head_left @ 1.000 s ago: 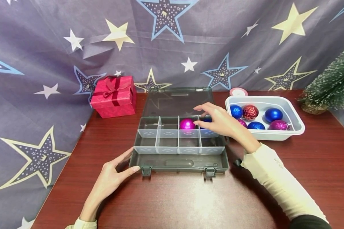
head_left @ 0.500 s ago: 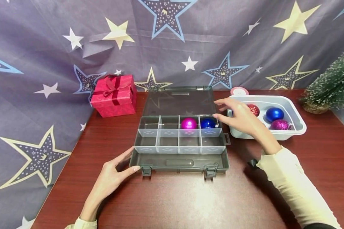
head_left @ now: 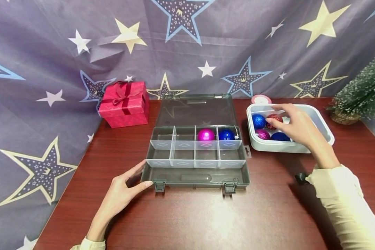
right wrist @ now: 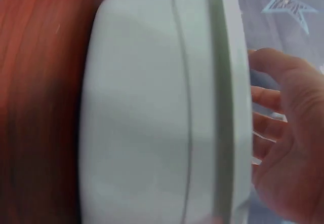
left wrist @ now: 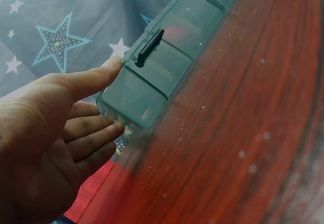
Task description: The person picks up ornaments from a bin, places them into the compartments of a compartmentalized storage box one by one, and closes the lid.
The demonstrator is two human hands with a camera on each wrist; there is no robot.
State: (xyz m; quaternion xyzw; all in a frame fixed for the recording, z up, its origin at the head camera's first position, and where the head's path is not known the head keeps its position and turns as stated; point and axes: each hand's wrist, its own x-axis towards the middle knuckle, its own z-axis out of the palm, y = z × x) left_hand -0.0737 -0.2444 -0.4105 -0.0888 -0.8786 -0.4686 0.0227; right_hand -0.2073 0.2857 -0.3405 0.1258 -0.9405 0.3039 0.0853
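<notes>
At the left front corner of a smoky clear compartment box, my left hand rests with its thumb on the front rim and its straight fingers along the side. The lid lies back. In the box's back row sit a shiny magenta bauble and, to its right, a shiny blue bauble. My right hand is over a white plastic tub, thumb and fingers apart, fingertips close to a red bauble. A glittery blue bauble and a glittery magenta bauble lie beside it. The hand hides the tub's right part.
A red gift box with a bow stands at the back left. Behind the tub lies a pink and white roll. A frosted miniature Christmas tree stands at the far right. A starry cloth hangs behind the table.
My right hand has moved right, from over the compartment box to over the tub, leaving the shiny blue bauble in view in the back right compartment. My left hand has stayed in place.
</notes>
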